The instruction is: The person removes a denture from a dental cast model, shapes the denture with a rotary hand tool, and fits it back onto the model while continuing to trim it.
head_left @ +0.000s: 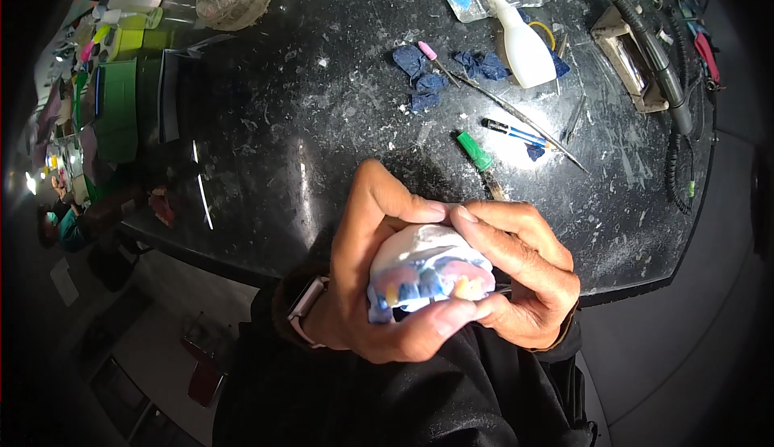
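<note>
Closely, the left hand (348, 290) and right hand (532, 279) curl, gripping a white-and-blue dental model (431, 274) at the dusty black bench's (355, 84) near edge. Blue scraps (410, 61) litter it; grey floor (165, 342) shows below.

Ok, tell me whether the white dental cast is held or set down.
Held: the left hand and right hand grip the dental cast between fingers and thumbs. Whether it also touches the table, I cannot tell.
</note>
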A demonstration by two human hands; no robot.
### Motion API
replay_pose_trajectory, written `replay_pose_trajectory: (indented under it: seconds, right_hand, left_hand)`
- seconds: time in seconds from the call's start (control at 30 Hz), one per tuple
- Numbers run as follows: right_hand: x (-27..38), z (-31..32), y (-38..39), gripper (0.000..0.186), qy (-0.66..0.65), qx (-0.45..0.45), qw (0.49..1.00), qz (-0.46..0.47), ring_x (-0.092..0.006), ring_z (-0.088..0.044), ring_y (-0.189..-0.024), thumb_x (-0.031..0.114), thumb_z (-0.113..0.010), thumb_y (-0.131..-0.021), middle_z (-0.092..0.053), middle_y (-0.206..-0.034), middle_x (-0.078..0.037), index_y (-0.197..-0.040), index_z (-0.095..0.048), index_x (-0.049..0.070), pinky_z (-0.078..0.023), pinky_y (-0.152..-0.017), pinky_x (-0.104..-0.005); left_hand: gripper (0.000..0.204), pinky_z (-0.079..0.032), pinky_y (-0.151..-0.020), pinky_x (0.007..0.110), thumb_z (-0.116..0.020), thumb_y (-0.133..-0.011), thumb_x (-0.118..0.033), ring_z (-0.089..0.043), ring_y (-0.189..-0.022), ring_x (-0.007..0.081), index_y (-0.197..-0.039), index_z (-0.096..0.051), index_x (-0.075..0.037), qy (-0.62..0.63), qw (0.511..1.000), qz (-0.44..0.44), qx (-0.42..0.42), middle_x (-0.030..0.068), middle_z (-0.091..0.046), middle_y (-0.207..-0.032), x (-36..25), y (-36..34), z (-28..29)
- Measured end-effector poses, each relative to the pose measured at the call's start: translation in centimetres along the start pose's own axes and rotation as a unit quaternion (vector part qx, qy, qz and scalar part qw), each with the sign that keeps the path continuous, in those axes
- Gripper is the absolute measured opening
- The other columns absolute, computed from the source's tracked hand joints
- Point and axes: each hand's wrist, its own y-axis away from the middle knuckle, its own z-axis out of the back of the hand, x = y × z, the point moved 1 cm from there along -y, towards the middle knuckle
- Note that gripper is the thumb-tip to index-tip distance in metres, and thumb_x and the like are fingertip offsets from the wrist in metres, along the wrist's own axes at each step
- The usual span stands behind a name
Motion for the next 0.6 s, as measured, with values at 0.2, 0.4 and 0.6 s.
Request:
replay_pose_trajectory:
  seconds: [0.2, 0.4, 0.6]
  right_hand:
    - [-0.1, -0.2, 0.1, 0.053, -0.006, -0.02, 1.0, -0.007, -0.0278, -0.06, -0.093, 0.017, -0.074, -0.069, -0.054, -0.111, -0.022, -0.112, -0.057, -0.009, -0.05, -0.077, -0.0322]
    - [-0.1, -0.6, 0.3, 0.051, -0.006, -0.043, 0.999, 0.003, -0.0244, -0.061, -0.089, 0.014, -0.075, -0.068, -0.055, -0.109, -0.02, -0.112, -0.059, -0.006, -0.053, -0.071, -0.0291]
    - [0.3, -0.6, 0.2, 0.054, -0.021, -0.049, 0.999, 0.008, -0.0223, -0.062, -0.087, 0.014, -0.077, -0.065, -0.056, -0.107, -0.018, -0.112, -0.059, -0.006, -0.053, -0.069, -0.0282]
  left_hand:
    - [0.039, -0.042, -0.054, 0.022, -0.059, -0.069, -0.011, -0.049, -0.067, 0.0073, -0.094, -0.033, 0.004, 0.043, 0.999, -0.015, 0.012, 0.0122, -0.045, -0.081, 1.2, 0.0, 0.6]
    - [0.041, -0.043, -0.056, 0.022, -0.06, -0.067, -0.014, -0.049, -0.066, 0.0078, -0.093, -0.034, 0.004, 0.077, 0.996, -0.028, 0.03, 0.0122, -0.047, -0.079, 1.4, 0.0, 1.0]
    - [0.041, -0.046, -0.062, 0.023, -0.061, -0.065, -0.015, -0.052, -0.068, 0.0091, -0.091, -0.036, 0.004, 0.077, 0.996, -0.037, 0.023, 0.0112, -0.047, -0.079, 1.0, -0.1, 0.8]
